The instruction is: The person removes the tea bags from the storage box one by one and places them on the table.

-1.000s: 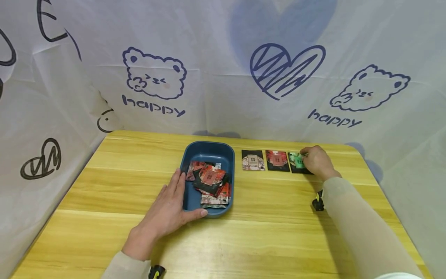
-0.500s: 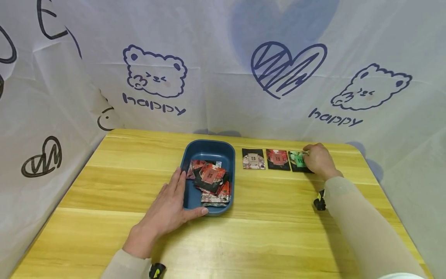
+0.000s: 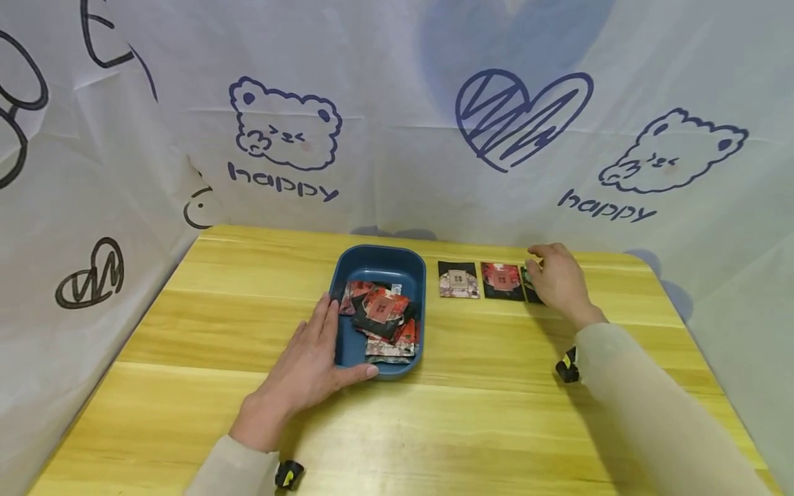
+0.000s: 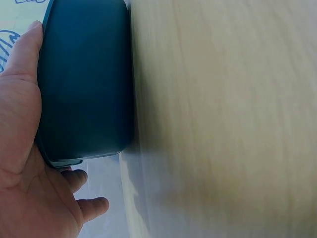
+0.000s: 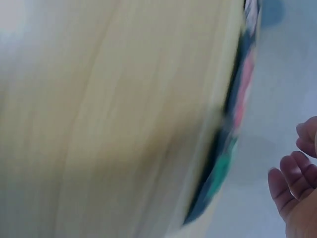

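Observation:
My left hand (image 3: pixel 310 358) lies along the left side of a dark blue plastic bin (image 3: pixel 422 310), fingers extended on its wall and thumb at the near rim. In the left wrist view, two fingertips of that hand stick out past the bin's end (image 4: pixel 84 79). Inside the bin is a heap of small printed sachets (image 3: pixel 380 310), red, black and white. My right hand (image 3: pixel 561 282) hovers over a green and black sachet (image 3: pixel 531 286), partly covering it in the head view. In the right wrist view the loosely bent fingers (image 5: pixel 280 191) hold nothing and are apart from the sachets.
Left of the green sachet, a red sachet (image 3: pixel 501 281) and a white and black sachet (image 3: pixel 459 280) lie in the same row on the wooden table (image 3: pixel 465 413). A white cloth with drawings (image 3: pixel 397 158) hangs behind the table's far edge.
My right hand has come up off the green sachet and shifted slightly left, its fingers loosened. The left hand stays at the bin. The head view has swung slightly.

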### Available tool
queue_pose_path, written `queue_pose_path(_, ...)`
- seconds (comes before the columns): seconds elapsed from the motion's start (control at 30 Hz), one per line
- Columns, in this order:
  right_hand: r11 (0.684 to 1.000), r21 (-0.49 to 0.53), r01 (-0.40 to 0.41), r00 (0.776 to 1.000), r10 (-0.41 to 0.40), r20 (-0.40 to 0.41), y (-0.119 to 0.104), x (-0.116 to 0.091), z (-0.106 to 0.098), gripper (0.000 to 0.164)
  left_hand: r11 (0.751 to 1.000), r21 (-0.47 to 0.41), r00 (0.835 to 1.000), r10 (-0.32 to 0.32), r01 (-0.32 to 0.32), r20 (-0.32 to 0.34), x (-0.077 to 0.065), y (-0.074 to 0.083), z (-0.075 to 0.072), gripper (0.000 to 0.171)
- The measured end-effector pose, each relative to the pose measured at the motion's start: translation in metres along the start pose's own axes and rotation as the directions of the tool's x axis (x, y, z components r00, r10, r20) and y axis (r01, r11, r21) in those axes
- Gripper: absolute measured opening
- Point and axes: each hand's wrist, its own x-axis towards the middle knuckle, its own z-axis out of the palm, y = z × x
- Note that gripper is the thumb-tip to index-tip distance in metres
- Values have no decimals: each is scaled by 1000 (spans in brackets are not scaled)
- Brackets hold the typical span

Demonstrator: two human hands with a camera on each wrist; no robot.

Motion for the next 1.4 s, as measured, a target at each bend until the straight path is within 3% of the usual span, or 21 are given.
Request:
queue_pose_path(0.4,977,120,177,984,-173,-41,-91,-12,19,34,999,31,1000,17,-16,-15,1,0,-1,135)
queue_pose_path(0.73,946,159,282,954,-294,58,-165,-24,35,38,998,58,999,34,-32,-37,1,1,-1,132)
queue_pose_path(1.0,947,27,319,929,-318,190,-201,-30,52,41,997,61,999,40,-38,-31,1,1,-1,130)
queue_pose_path(1.2,900,-149,410,903,-378,202,-211,-35,64,43,998,59,999,38,-36,-22,0,1,-2,130)
queue_pose_path(1.4,855,-298,424,898,-355,261,-220,-40,73,52,998,54,999,38,-36,-26,0,1,-1,129)
